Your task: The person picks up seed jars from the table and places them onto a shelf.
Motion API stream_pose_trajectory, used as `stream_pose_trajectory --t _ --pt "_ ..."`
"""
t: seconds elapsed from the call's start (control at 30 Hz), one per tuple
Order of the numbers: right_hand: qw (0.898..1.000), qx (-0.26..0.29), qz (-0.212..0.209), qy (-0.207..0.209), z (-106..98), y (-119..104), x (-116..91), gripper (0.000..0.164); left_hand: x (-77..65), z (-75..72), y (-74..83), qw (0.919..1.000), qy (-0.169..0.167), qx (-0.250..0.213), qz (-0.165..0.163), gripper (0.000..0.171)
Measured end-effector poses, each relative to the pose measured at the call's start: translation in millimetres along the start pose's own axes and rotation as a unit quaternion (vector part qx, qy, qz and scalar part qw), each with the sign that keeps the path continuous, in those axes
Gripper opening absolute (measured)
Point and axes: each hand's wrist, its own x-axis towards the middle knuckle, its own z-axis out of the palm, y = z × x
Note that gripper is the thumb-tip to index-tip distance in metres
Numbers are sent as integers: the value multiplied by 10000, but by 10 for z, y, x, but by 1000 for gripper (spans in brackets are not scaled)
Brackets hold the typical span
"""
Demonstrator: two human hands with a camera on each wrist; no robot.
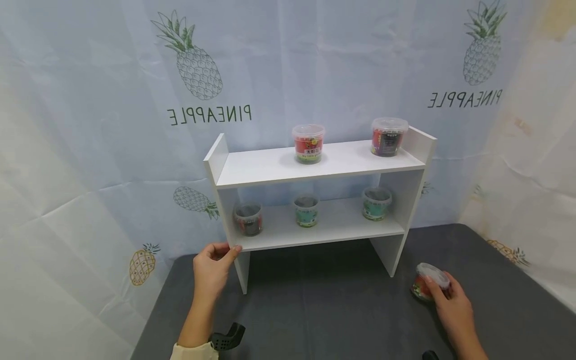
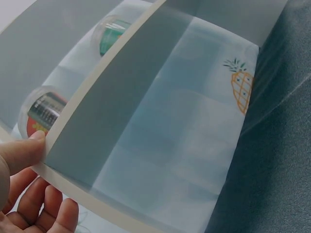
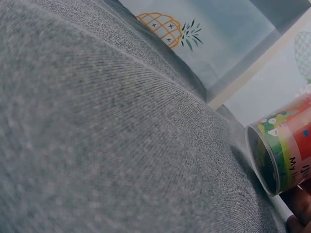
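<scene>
My left hand (image 1: 210, 274) pinches the left side panel of a white two-tier shelf (image 1: 265, 167), beside the front corner of the lower board. In the left wrist view the thumb (image 2: 24, 153) lies on the front edge, with the other fingers curled beyond the panel. On the right, my right hand (image 1: 455, 311) grips a small clear-lidded plastic tub (image 1: 421, 287) with a red and green label. This tub is tilted, low over the dark table; whether its base touches the cloth I cannot tell. Its printed label (image 3: 291, 141) shows in the right wrist view.
Two red-labelled tubs, one central (image 1: 308, 149) and one at right (image 1: 387, 142), stand on the top board. Below stand a dark-labelled tub (image 1: 249, 225) and two green ones (image 1: 306, 216) (image 1: 376, 209). A pineapple-print curtain (image 1: 288, 65) hangs behind the table (image 1: 310, 310).
</scene>
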Motion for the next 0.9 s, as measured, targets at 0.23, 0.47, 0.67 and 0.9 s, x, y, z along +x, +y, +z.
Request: stream_pose_trajectory --t 0.23,0.47,0.67,0.9 --pt "10000 38 -76 -48 0 -29 13 86 15 -6 7 10000 33 19 35 35" --pt "9998 136 -74 -123 -5 -39 6 87 14 -8 15 10000 10 46 22 35" --pt "9999 -115 -3 -79 -11 -57 -15 81 14 -6 19 9999 -16 142 34 36" --pt "9991 -299 148 -260 -11 -33 -31 80 -9 -15 4 9999 -79 86 18 36"
